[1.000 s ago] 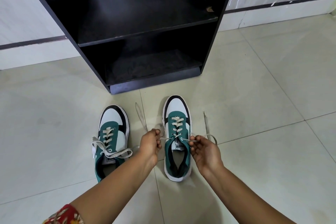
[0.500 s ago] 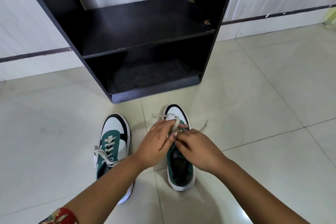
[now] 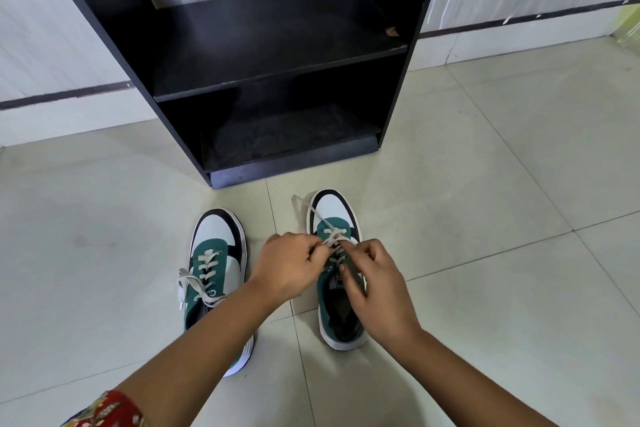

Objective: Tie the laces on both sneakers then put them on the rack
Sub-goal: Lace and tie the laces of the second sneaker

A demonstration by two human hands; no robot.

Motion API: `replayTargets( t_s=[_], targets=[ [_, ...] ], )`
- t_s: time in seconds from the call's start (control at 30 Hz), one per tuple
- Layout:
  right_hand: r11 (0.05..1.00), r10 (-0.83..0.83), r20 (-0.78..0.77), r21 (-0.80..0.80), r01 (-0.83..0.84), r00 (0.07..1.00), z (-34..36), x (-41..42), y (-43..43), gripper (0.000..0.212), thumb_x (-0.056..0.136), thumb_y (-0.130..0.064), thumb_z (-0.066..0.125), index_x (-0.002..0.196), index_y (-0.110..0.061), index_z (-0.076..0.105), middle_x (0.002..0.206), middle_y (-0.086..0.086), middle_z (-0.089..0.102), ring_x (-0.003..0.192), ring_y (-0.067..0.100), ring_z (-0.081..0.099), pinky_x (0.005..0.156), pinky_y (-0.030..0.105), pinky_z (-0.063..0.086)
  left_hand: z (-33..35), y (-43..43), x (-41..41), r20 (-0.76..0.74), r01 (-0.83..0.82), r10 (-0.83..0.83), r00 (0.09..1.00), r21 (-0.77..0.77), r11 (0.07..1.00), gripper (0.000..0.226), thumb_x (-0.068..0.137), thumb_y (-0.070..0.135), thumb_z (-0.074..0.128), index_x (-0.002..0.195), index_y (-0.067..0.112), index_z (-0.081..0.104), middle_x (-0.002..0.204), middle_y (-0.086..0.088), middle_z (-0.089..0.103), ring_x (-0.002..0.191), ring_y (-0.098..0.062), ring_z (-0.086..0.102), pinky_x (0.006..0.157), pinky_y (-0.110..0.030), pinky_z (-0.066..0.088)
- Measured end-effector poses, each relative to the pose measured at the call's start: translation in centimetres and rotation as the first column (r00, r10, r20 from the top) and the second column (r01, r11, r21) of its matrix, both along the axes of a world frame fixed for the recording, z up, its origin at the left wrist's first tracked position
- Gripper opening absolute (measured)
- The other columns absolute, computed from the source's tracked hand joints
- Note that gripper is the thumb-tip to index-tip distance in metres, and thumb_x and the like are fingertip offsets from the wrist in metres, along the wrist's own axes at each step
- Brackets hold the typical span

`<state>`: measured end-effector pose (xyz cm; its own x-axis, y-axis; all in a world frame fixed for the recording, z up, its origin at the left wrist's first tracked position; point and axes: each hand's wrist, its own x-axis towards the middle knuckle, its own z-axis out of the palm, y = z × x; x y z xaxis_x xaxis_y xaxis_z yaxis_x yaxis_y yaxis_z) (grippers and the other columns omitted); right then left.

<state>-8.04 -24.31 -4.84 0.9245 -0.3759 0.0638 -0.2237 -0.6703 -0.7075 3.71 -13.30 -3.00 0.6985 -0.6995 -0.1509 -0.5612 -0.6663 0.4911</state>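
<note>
Both hands meet at lower centre of the frame over the right sneaker [image 3: 337,291]: the left hand [image 3: 289,269] and right hand [image 3: 375,282] each pinch its lace [image 3: 330,236], fingers closed on the strands, 1 end trailing up-left across the toe. Left of it stands the left sneaker [image 3: 216,267], laces loose. Black rack [image 3: 270,55] fills the upper centre, its 2 shelves bare.

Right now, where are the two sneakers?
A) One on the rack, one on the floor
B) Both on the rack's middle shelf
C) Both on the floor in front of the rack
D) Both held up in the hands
C: the left sneaker and right sneaker stand on the floor tiles before the rack, whose shelves hold no shoes.
</note>
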Motion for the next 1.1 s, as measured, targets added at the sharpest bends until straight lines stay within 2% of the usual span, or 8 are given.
replayTargets(
  t_s=[0.2, 0.43, 0.5, 0.57, 0.67, 0.8, 0.93, 1.1],
  targets=[
    [0.997, -0.012, 0.022, 0.080, 0.010, 1.000, -0.4, 0.8, 0.7, 0.042, 0.090, -0.026, 0.043, 0.130, -0.037, 0.046, 0.089, -0.011, 0.041, 0.080, 0.009, 0.051, 0.068, 0.019, 0.042, 1.6, 0.0, 0.2, -0.018, 0.146, -0.147, 0.989, -0.028, 0.989, 0.029, 0.076, 0.033, 0.032, 0.057, 0.017, 0.046, 0.051, 0.000, 0.044, 0.054, -0.023, 0.043, 0.065, -0.029, 0.029],
    [0.948, -0.108, 0.063, 0.306, 0.083, 0.992, 1.8, 0.8, -1.3, 0.013, 0.083, -0.024, 0.055, 0.070, -0.021, 0.058, 0.123, -0.009, 0.041, 0.120, 0.002, 0.034, 0.096, 0.003, 0.024, 1.7, 2.2, 0.8, 0.214, -0.014, 0.069, 0.974, -0.249, 0.968, 0.043, 0.086, 0.045, 0.038, 0.056, 0.019, 0.053, 0.043, 0.010, 0.040, 0.046, -0.011, 0.038, 0.085, -0.034, 0.037],
    [0.840, -0.200, 0.103, 0.531, 0.116, 0.974, 3.3, 0.6, -2.8, 0.028, 0.082, -0.018, 0.058, 0.056, -0.027, 0.057, 0.098, -0.003, 0.056, 0.097, 0.002, 0.053, 0.086, 0.013, 0.038, 1.3, 3.0, 1.1, 0.212, -0.106, 0.194, 0.958, -0.369, 0.923, 0.039, 0.086, 0.034, 0.052, 0.051, 0.017, 0.050, 0.046, 0.004, 0.043, 0.053, -0.010, 0.039, 0.099, -0.032, 0.031],
    [0.755, -0.262, 0.085, 0.639, 0.149, 0.961, 4.4, 0.2, -4.7, 0.037, 0.085, -0.014, 0.062, 0.050, -0.016, 0.049, 0.062, 0.005, 0.050, 0.061, 0.012, 0.055, 0.064, 0.025, 0.043, 1.2, 3.7, 1.3, -0.022, -0.223, 0.248, 0.968, -0.520, 0.824, 0.042, 0.082, 0.020, 0.060, 0.048, 0.018, 0.036, 0.046, 0.000, 0.031, 0.049, -0.010, 0.026, 0.085, -0.027, 0.041],
    [0.874, -0.251, -0.068, 0.412, 0.256, 0.966, 4.9, -0.5, -6.6, 0.047, 0.086, -0.030, 0.061, 0.053, -0.006, 0.038, 0.047, -0.002, 0.029, 0.043, 0.012, 0.031, 0.047, 0.024, 0.028, 0.4, 4.4, 1.4, -0.199, -0.380, 0.324, 0.925, -0.503, 0.776, 0.048, 0.080, 0.010, 0.062, 0.049, 0.022, 0.026, 0.047, 0.004, 0.025, 0.048, -0.010, 0.022, 0.052, -0.027, 0.027],
    [0.955, -0.258, -0.547, -0.272, 0.122, 0.796, 3.1, -1.6, -8.6, 0.043, 0.087, -0.053, 0.047, 0.073, -0.014, 0.060, 0.071, 0.005, 0.061, 0.071, 0.026, 0.057, 0.060, 0.030, 0.037, -1.2, 5.5, 2.0, 0.098, -0.265, 0.266, 0.959, -0.015, 0.964, 0.029, 0.075, 0.008, 0.053, 0.056, 0.021, 0.035, 0.052, 0.001, 0.046, 0.057, -0.023, 0.047, 0.051, -0.031, 0.034],
    [0.957, -0.175, -0.828, -0.271, -0.107, 0.533, 0.4, -2.7, -8.1, 0.033, 0.089, -0.033, 0.045, 0.113, -0.016, 0.059, 0.120, 0.010, 0.061, 0.110, 0.029, 0.056, 0.082, 0.032, 0.042, -2.9, 6.0, 1.5, 0.183, -0.098, 0.053, 0.982, 0.246, 0.964, 0.024, 0.075, 0.011, 0.057, 0.099, 0.015, 0.057, 0.100, -0.005, 0.063, 0.095, -0.028, 0.057, 0.067, -0.031, 0.041],
    [0.983, -0.022, -0.462, -0.170, -0.064, 0.886, -0.5, -1.0, -4.8, 0.035, 0.090, -0.027, 0.047, 0.124, -0.019, 0.055, 0.125, 0.005, 0.060, 0.113, 0.027, 0.053, 0.089, 0.034, 0.045, -3.3, 3.7, 0.0, -0.119, -0.048, 0.034, 0.992, -0.114, 0.992, 0.034, 0.088, 0.023, 0.048, 0.120, 0.026, 0.057, 0.125, 0.003, 0.057, 0.116, -0.020, 0.049, 0.095, -0.035, 0.042]
  ],
)
